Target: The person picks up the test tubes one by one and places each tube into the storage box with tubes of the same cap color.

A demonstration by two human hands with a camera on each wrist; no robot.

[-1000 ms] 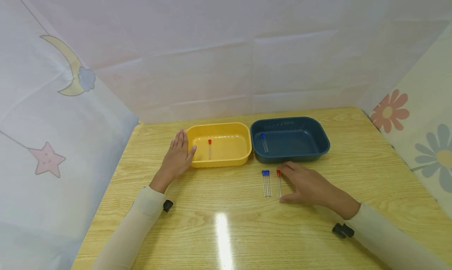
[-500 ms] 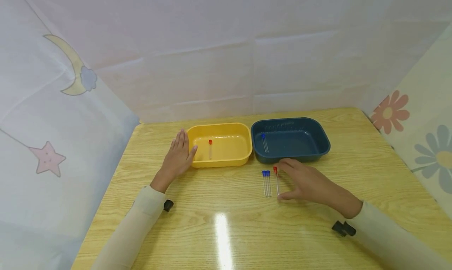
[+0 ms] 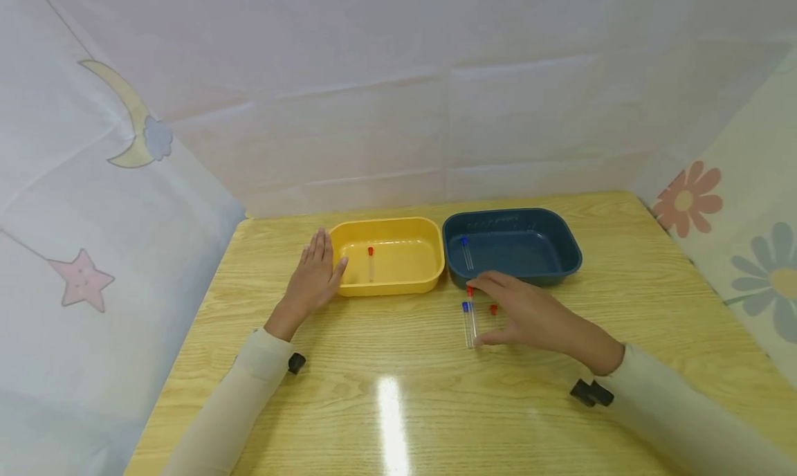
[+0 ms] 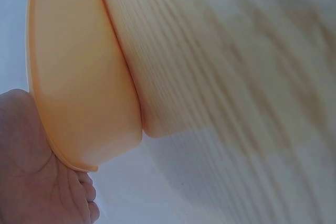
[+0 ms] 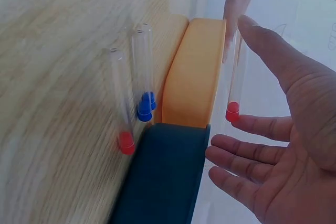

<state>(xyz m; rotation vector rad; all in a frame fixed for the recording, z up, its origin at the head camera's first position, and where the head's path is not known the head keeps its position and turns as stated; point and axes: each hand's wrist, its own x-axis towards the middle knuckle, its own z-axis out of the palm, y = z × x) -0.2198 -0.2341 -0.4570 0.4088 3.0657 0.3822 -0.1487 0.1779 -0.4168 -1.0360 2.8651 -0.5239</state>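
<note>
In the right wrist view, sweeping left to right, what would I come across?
Loose red-capped tube, two blue-capped tubes, yellow tray, held red-capped tube, then the bulk of the right hand.

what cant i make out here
Head: lower end of the loose red-capped tube, behind the right hand; one blue-capped tube, hard to tell behind the held red-capped tube.
Right wrist: inside of the dark blue tray, behind its wall; one end, cut by the bottom edge.
Left wrist: inside of the yellow tray, behind its wall; part of the left hand, cut at the left edge.
</note>
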